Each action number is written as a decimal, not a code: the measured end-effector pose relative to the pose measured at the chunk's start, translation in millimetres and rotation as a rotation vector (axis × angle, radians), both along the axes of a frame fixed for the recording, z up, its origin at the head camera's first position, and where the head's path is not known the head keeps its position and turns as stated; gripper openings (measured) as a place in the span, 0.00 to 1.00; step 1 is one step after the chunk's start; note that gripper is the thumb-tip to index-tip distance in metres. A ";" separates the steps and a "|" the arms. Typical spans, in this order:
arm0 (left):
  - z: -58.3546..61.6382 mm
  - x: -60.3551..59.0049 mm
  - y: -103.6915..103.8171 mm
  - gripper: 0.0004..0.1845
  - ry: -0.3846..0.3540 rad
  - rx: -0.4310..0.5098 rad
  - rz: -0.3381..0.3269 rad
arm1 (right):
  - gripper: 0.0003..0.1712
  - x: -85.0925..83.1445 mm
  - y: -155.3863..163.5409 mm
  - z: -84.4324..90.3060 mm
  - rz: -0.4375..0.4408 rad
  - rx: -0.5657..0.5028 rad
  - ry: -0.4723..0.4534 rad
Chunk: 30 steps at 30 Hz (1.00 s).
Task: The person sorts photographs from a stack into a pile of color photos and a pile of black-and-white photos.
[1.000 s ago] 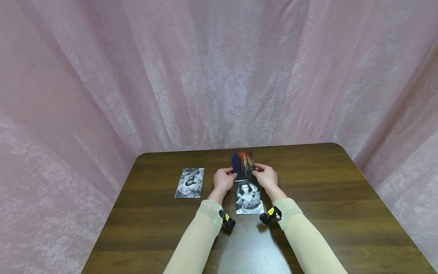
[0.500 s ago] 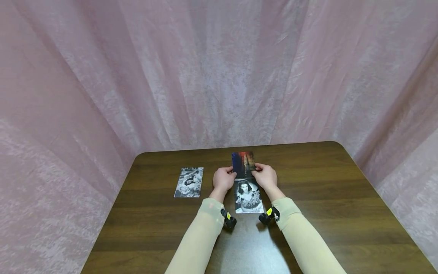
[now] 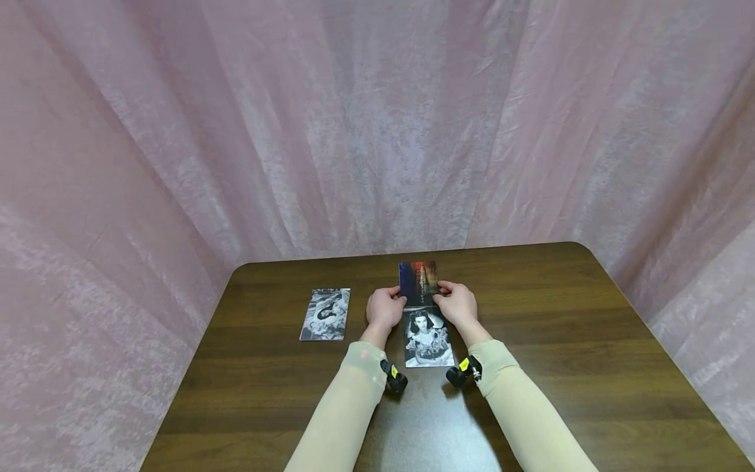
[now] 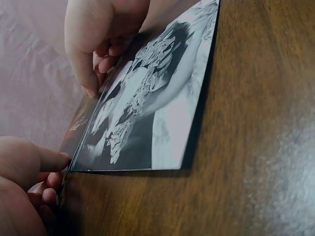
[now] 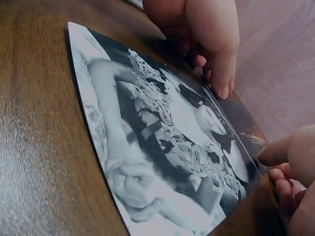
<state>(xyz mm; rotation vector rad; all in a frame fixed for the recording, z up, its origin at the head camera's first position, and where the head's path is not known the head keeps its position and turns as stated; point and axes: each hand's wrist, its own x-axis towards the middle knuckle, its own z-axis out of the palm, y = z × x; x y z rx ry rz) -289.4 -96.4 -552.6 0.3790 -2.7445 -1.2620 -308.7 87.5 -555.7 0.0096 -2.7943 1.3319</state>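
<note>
Hands are both on the colour photo (image 3: 419, 283): left hand (image 3: 385, 309) and right hand (image 3: 457, 304) pinch its side edges with curled fingers. Black-and-white portrait (image 3: 428, 341) lies just below on the worktop (image 3: 590, 367), another photo (image 3: 325, 314) off left.

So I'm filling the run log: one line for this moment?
left hand: touches colour photo card | right hand: same card | black-and-white portrait photo: flat on table
</note>
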 end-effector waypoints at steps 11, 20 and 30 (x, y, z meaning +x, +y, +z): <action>-0.5 0.0 0.8 0.18 0.003 -0.010 -0.008 | 0.27 0.0 0.5 0.7 0.007 -0.009 -0.028; -4.2 -0.5 -7.0 0.21 0.023 0.189 -0.056 | 0.27 0.2 5.7 0.6 0.029 -0.077 -0.054; 13.9 23.0 -54.0 0.23 0.075 0.326 -0.230 | 0.26 10.5 -3.1 6.5 0.052 -0.149 0.020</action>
